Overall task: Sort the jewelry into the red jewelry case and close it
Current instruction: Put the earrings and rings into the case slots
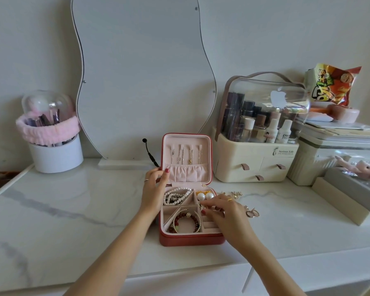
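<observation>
The red jewelry case (190, 241) lies open on the white marble table, its lid (209, 159) upright with several necklaces hanging inside. Pearl strands (175, 196) fill the back left compartment, two pearl earrings (205, 196) the back right, and a red bead bracelet (186, 221) the front left. My left hand (153, 191) rests on the case's left edge, thumb on the lid. My right hand (224, 212) hovers over the right ring-roll section with fingertips pinched together; whether they pinch a small piece I cannot tell. Loose earrings (252, 212) and small gold pieces (236, 194) lie right of the case.
A wavy mirror (141, 77) leans at the back. A brush holder (56, 154) stands at the left. A cream cosmetics organiser (256, 163) stands right of the case, with boxes, a snack bag (333, 86) and a grey tray (350, 193) further right. A black cable (150, 154) lies behind the lid.
</observation>
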